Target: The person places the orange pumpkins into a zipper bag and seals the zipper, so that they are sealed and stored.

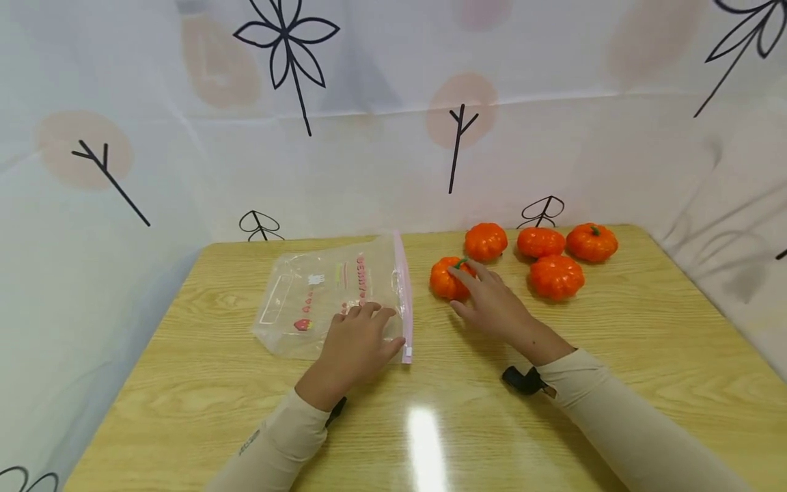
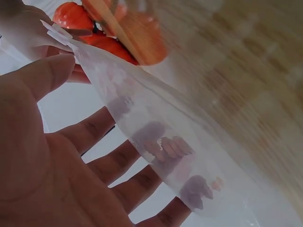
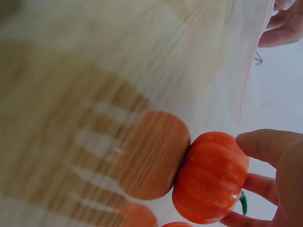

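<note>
A clear zip bag (image 1: 344, 287) with printed pictures and a pink zip edge lies flat on the wooden table. My left hand (image 1: 359, 345) rests on its near right part, fingers spread and loosely bent; in the left wrist view the fingertips (image 2: 163, 215) touch the film. To the right of the bag sits a small orange toy pumpkin (image 1: 444, 279) with a green stem. My right hand (image 1: 494, 304) holds this pumpkin, thumb on its near side and fingers by the stem. The right wrist view shows thumb and fingers against the same pumpkin (image 3: 210, 177).
Behind and right of the held pumpkin stand more orange pumpkins: one at the back (image 1: 486, 242), one at the far right (image 1: 592, 242), a flat one between (image 1: 540, 242) and one in front (image 1: 556, 277). A patterned cloth (image 1: 381, 164) hangs behind the glossy table (image 1: 203, 410).
</note>
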